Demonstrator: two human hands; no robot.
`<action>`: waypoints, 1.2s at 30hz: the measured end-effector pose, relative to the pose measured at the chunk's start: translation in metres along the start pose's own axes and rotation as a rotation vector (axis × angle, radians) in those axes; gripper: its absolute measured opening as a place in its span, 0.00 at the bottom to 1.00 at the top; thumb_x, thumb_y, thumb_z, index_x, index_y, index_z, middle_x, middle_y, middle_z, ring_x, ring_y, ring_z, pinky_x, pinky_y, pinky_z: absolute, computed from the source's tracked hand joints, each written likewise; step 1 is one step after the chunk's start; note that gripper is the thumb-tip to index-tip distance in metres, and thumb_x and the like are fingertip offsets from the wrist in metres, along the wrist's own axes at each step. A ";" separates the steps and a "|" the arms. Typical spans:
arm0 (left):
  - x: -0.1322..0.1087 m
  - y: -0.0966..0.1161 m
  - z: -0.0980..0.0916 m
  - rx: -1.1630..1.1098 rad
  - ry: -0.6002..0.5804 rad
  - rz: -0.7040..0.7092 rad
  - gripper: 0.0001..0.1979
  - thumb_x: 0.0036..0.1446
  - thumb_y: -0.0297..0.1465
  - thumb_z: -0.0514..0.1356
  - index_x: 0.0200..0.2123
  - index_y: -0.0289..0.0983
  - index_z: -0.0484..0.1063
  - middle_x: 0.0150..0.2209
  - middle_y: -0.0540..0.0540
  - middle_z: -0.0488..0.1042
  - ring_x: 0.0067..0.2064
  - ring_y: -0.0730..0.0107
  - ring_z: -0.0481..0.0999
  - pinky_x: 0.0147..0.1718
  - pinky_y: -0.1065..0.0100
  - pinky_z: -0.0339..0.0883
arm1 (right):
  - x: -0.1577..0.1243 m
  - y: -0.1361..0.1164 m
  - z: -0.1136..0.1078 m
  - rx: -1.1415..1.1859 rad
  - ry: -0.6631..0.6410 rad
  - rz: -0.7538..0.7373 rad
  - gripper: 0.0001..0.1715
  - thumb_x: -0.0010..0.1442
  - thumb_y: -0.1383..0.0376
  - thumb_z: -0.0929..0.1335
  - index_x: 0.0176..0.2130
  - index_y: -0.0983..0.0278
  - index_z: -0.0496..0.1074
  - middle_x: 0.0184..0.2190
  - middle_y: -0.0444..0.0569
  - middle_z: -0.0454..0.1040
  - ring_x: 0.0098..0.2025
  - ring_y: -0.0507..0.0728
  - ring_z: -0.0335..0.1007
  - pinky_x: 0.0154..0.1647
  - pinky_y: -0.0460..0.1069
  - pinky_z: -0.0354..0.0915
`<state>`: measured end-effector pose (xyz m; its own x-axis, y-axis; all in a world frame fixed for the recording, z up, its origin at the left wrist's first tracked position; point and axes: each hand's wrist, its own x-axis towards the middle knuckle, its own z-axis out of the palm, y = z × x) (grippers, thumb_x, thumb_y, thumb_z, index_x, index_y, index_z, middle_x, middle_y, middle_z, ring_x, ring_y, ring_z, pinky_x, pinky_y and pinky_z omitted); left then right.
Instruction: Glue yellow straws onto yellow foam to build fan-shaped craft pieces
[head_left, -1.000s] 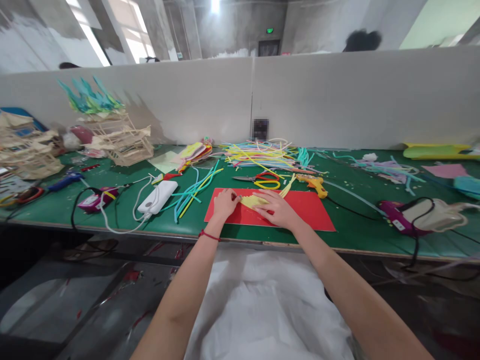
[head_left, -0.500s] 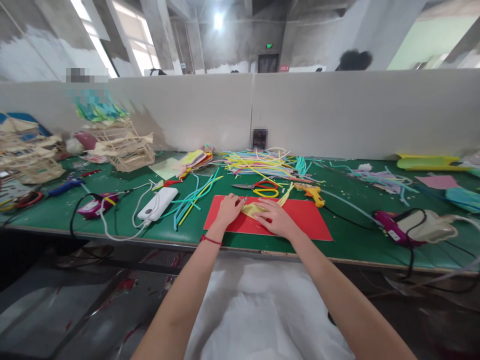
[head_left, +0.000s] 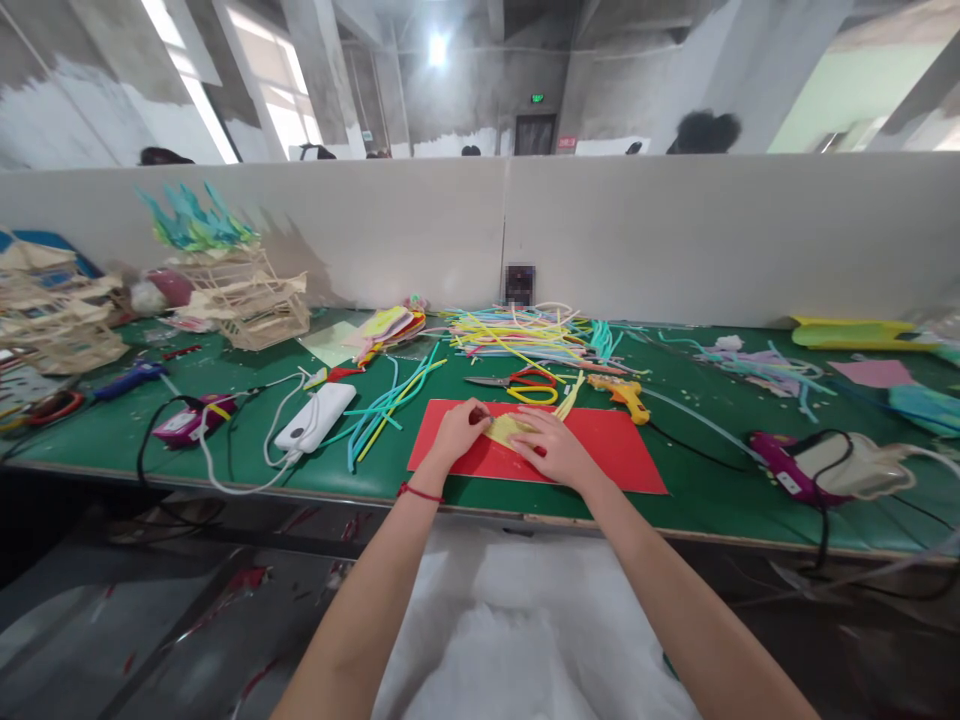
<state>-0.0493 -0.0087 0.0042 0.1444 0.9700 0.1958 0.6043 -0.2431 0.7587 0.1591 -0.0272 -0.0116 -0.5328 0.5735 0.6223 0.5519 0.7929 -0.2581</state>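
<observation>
A small flat pale-yellow piece (head_left: 504, 428), which looks made of strips side by side, lies on a red board (head_left: 607, 450). My left hand (head_left: 459, 432) is at its left end, thumb and fingertips pinched together at the edge. Across its right part rests my right hand (head_left: 551, 445), fingers stretched and slightly apart, pressing from above. Loose yellow strip ends (head_left: 571, 396) stick out behind the right hand. Beyond the board are scissors (head_left: 525, 384) with red and yellow handles and a yellow glue gun (head_left: 628, 394). My fingers hide part of the piece.
Coloured strips (head_left: 517, 332) are heaped at the back, with teal and yellow ones (head_left: 390, 410) on the left. A white power bank (head_left: 315, 416) with cables lies left. Magenta devices (head_left: 187, 420) sit at both sides. Wooden stick models (head_left: 262, 305) stand far left, before a grey partition (head_left: 675, 240).
Both hands stay at the yellow piece, with my left fingertips shifted only slightly. The whole view has moved a little, so the table appears slightly lower.
</observation>
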 end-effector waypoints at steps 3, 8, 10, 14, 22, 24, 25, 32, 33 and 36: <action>0.001 -0.002 0.001 -0.062 0.020 0.018 0.02 0.51 0.26 0.57 0.30 0.38 0.68 0.33 0.48 0.76 0.36 0.68 0.75 0.39 0.67 0.67 | 0.001 0.001 0.000 0.029 0.055 0.051 0.15 0.64 0.62 0.61 0.40 0.59 0.77 0.50 0.50 0.74 0.55 0.59 0.66 0.57 0.59 0.62; 0.001 -0.003 0.000 -0.230 0.057 0.023 0.03 0.49 0.27 0.58 0.31 0.37 0.69 0.32 0.48 0.75 0.35 0.69 0.74 0.36 0.68 0.67 | -0.002 0.009 -0.005 -0.029 0.304 0.381 0.23 0.66 0.58 0.57 0.25 0.61 0.69 0.29 0.52 0.73 0.35 0.56 0.68 0.40 0.52 0.65; 0.002 -0.004 0.000 -0.286 0.053 0.018 0.04 0.49 0.27 0.58 0.31 0.37 0.69 0.31 0.48 0.74 0.35 0.69 0.74 0.36 0.68 0.67 | -0.006 0.014 -0.007 -0.083 0.372 0.567 0.25 0.65 0.56 0.55 0.21 0.60 0.63 0.23 0.49 0.68 0.29 0.56 0.64 0.34 0.51 0.62; 0.003 -0.004 0.001 -0.365 0.043 0.000 0.05 0.48 0.28 0.58 0.31 0.36 0.69 0.31 0.48 0.74 0.35 0.70 0.73 0.36 0.68 0.67 | -0.012 0.021 -0.007 -0.020 0.302 0.857 0.21 0.62 0.54 0.56 0.23 0.60 0.63 0.25 0.50 0.71 0.30 0.57 0.66 0.33 0.50 0.59; 0.002 -0.004 -0.001 -0.384 0.009 0.011 0.06 0.49 0.29 0.59 0.33 0.36 0.69 0.32 0.48 0.73 0.35 0.70 0.72 0.37 0.68 0.67 | -0.008 0.021 -0.009 0.308 0.357 0.998 0.16 0.58 0.53 0.60 0.39 0.60 0.67 0.33 0.50 0.78 0.39 0.60 0.74 0.40 0.53 0.63; 0.002 -0.003 -0.002 -0.385 0.004 0.011 0.06 0.49 0.29 0.59 0.33 0.36 0.69 0.32 0.47 0.74 0.35 0.70 0.73 0.37 0.68 0.68 | -0.008 0.022 -0.009 0.348 0.373 0.994 0.16 0.57 0.52 0.61 0.39 0.59 0.68 0.33 0.50 0.79 0.39 0.60 0.74 0.42 0.53 0.64; 0.002 -0.003 -0.002 -0.387 0.005 0.008 0.06 0.49 0.29 0.59 0.33 0.36 0.69 0.33 0.47 0.74 0.35 0.70 0.73 0.37 0.68 0.68 | -0.008 0.023 -0.008 0.356 0.391 0.988 0.16 0.57 0.52 0.61 0.38 0.60 0.68 0.34 0.50 0.78 0.39 0.60 0.74 0.42 0.53 0.64; 0.003 -0.003 -0.003 -0.473 0.068 -0.028 0.06 0.47 0.28 0.59 0.31 0.37 0.65 0.32 0.49 0.73 0.35 0.70 0.74 0.37 0.67 0.68 | -0.010 0.026 -0.007 0.349 0.482 1.012 0.17 0.56 0.50 0.62 0.34 0.61 0.67 0.31 0.51 0.77 0.36 0.60 0.73 0.39 0.54 0.65; 0.004 -0.003 -0.002 -0.485 0.080 -0.039 0.07 0.46 0.28 0.59 0.31 0.37 0.65 0.31 0.49 0.73 0.36 0.70 0.75 0.37 0.67 0.68 | -0.010 0.026 -0.007 0.370 0.481 1.009 0.17 0.56 0.50 0.62 0.34 0.60 0.67 0.31 0.51 0.77 0.36 0.60 0.74 0.39 0.54 0.65; 0.005 -0.004 -0.002 -0.501 0.091 -0.056 0.08 0.45 0.28 0.60 0.31 0.38 0.64 0.30 0.50 0.72 0.36 0.70 0.75 0.37 0.67 0.68 | -0.009 0.023 -0.009 0.406 0.482 1.002 0.18 0.56 0.49 0.62 0.33 0.60 0.65 0.30 0.51 0.78 0.36 0.60 0.74 0.40 0.53 0.65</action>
<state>-0.0525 -0.0029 0.0036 0.0404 0.9824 0.1823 0.1559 -0.1864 0.9700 0.1820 -0.0160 -0.0162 0.3665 0.9085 0.2005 0.2954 0.0908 -0.9511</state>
